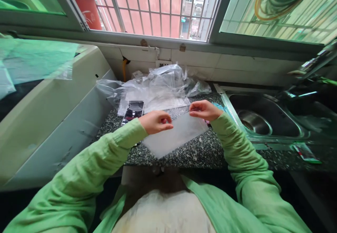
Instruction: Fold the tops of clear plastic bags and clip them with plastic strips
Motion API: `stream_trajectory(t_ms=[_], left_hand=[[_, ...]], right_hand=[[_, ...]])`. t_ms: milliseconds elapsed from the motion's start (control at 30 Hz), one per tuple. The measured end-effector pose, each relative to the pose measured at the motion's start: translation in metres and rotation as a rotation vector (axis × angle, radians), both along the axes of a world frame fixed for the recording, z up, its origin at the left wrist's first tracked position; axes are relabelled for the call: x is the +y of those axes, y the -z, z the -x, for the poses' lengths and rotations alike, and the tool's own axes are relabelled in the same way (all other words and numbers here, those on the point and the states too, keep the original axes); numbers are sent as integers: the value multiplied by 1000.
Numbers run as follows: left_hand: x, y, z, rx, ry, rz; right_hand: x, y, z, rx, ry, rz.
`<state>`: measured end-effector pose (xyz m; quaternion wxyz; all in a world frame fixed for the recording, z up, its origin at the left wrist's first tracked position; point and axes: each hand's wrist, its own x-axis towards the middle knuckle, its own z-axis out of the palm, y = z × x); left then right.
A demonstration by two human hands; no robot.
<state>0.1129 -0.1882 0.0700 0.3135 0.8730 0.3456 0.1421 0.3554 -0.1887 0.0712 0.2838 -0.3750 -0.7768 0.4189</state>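
Note:
A flat, translucent plastic bag [176,134] lies slanted over the speckled counter in front of me. My left hand [156,121] is at its upper left edge, fingers curled and thumb close to the forefinger, apparently pinching the plastic. At the upper right corner, my right hand [204,109] has thumb and fingers closed on the bag's edge. Just behind my left hand lies a phone [133,111] with a dark, reflective screen. Beyond both hands is a heap of crumpled clear plastic bags [168,82]. Something blue [220,106] shows partly behind my right wrist.
A steel sink [268,113] with a faucet [310,68] stands to the right. Near its front edge lies a small packet [306,153]. A large pale appliance [68,96] borders the counter [200,152] on the left. A barred window [150,12] is behind.

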Motion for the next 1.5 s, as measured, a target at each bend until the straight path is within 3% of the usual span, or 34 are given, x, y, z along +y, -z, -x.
stream_trajectory(t_ms=[100, 200, 367, 567, 733, 900, 1200, 1500], left_hand=[[-1, -8, -21, -48, -25, -76], [-1, 2, -30, -132, -74, -69], [-1, 20, -23, -291, -154, 33], [-4, 22, -12, -475, -276, 138], [-11, 33, -15, -528, -305, 213], [-4, 46, -22, -505, -304, 295], [10, 61, -35, -615, -421, 258], [13, 71, -22, -711, -573, 199]], right_hand=[[2, -2, 16, -17, -44, -22], [3, 3, 24, 19, -34, -14], [6, 12, 19, 78, -1, 23], [3, 16, 11, 77, 19, 166], [-1, 24, 10, 78, 156, 159], [-2, 28, 10, -6, 143, 174], [2, 41, 19, -30, 158, 230], [5, 44, 15, -36, 225, 237]])
